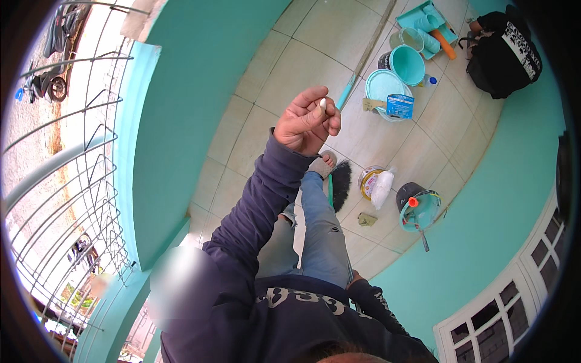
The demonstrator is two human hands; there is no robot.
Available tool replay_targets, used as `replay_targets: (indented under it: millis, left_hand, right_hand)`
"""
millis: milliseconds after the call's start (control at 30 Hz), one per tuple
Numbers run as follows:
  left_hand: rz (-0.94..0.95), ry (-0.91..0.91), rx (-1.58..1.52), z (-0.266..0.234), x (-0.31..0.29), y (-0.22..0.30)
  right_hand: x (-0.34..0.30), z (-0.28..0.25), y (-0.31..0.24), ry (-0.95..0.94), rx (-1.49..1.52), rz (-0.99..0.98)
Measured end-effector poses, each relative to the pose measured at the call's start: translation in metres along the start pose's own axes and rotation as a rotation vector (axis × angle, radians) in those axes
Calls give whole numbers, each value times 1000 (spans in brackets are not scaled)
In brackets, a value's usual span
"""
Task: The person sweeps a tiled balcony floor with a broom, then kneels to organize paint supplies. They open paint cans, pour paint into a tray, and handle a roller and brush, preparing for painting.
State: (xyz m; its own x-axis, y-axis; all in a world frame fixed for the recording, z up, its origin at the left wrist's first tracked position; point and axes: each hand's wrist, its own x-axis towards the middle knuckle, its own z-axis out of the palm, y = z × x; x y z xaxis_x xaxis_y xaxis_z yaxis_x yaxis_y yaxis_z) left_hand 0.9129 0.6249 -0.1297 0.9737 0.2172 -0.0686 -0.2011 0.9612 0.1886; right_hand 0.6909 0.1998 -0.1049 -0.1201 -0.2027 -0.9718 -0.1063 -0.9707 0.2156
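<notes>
My left hand (310, 120), in a dark sleeve, is raised in front of me with its fingers curled and the thumb pressed against them. A small pale spot shows at the thumb tip; I cannot make out whether it is the nail or something pinched. From behind these fingers a slim teal stick (346, 92) points away over the floor; whether the hand grips it is hidden. Low by my waist, my right hand (356, 279) is mostly covered by clothing, beside a thin rod (350, 266). Its fingers are too small to read.
Beyond the hand stand a teal paint bucket (407, 65), a lidded tub (384, 85) and a paint tray (417, 15). A broom (342, 184) lies by my foot. Right of it are a tin (369, 181) and a black bucket (417, 206). A person (505, 54) crouches far right.
</notes>
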Motion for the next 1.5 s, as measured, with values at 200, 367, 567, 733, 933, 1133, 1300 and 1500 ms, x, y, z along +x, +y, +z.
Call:
replay_targets:
  millis: [200,367,567,733,933,1133,1300,1500]
  left_hand:
    - [218,0,347,81,-49,62]
    - [365,62,408,84,-124,114]
    - [453,248,321,69,-249,176]
    - [434,486,254,52,-375,241]
    - [569,991,331,-9,-531,316]
    - [744,1281,270,-77,-562,369]
    - [767,1545,256,-80,-571,390]
    - [772,1677,262,-100,-596,414]
  right_hand:
    - [-2,-15,-31,-39,29,49]
    - [0,7,-43,-5,-71,64]
    - [11,64,-61,103,-300,144]
    - [66,99,-56,65,-895,74]
    - [48,115,-93,3,-1208,51]
    - [17,123,-97,239,-1043,24]
    - [8,131,-88,354,-929,3]
    - [0,133,-83,464,-833,-41]
